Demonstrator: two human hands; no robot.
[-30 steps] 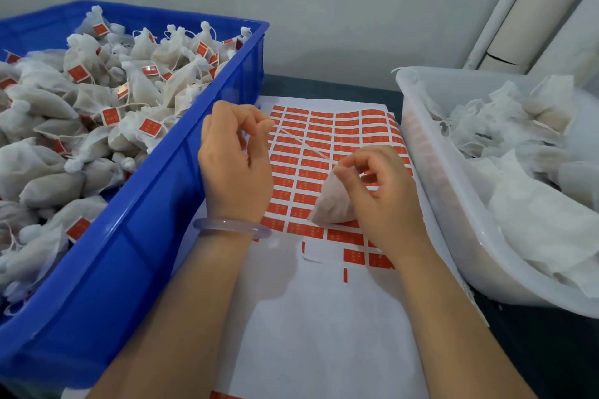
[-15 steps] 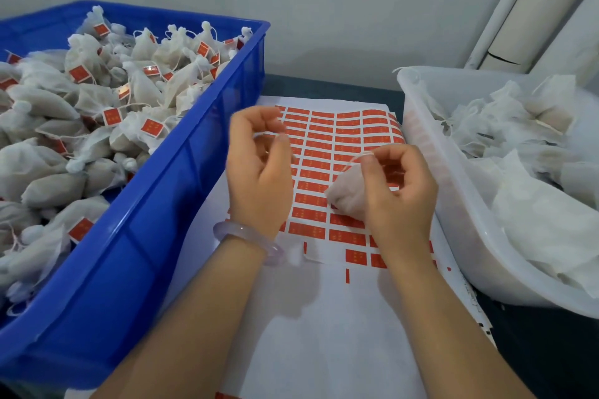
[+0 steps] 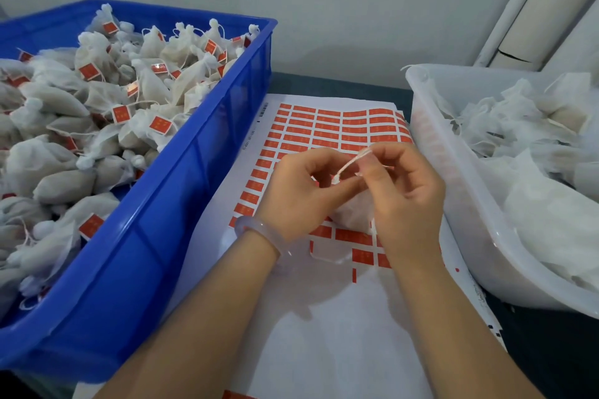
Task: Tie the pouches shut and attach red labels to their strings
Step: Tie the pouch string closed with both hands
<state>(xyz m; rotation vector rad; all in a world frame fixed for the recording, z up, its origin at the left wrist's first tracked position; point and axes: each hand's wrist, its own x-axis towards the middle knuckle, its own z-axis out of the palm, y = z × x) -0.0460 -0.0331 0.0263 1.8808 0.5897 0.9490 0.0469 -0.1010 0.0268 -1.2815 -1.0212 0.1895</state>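
Blue plastic crate (image 3: 162,236) at left; translucent white tub (image 3: 470,220) at right; dark tabletop (image 3: 324,84) beneath both; grey wall (image 3: 324,10) behind; pale rolled tubes (image 3: 531,19) leaning at upper right.

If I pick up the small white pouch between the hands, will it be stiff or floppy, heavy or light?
Probably floppy: the pouch sags between the left hand and right hand, which pinch its string. Likely light: a fingertip pinch seems enough to hold it. It should hardly roll; tied pouches in the blue crate lie slumped.
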